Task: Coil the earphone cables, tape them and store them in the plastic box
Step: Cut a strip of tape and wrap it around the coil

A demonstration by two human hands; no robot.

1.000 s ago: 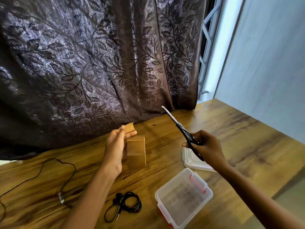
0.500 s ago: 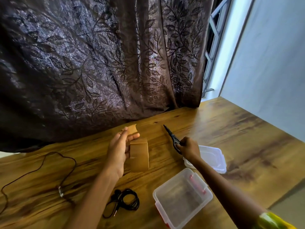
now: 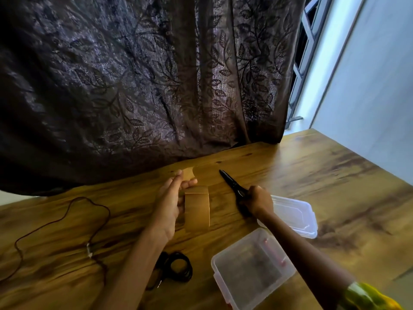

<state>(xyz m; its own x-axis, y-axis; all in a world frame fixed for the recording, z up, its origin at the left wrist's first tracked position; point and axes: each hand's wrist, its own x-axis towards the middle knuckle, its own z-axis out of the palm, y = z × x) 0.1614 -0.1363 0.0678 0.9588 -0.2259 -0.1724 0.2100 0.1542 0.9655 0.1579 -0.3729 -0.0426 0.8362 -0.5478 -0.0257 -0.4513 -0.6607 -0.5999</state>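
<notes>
the right hand [image 3: 259, 199] has come down, gripping the scissors [image 3: 232, 184] low beside the lid [image 3: 295, 213]. the left hand [image 3: 167, 204] holds the tape [image 3: 196, 208], pinching its loose end. coiled earphones [image 3: 178, 266] lie beside the open box [image 3: 214, 262], by the left forearm.

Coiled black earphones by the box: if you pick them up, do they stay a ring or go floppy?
Probably floppy: the coiled earphones are thin cable loops with no tape visible, so they would likely sag and loosen. They look light. A loose end trails out, so it would probably dangle.
</notes>
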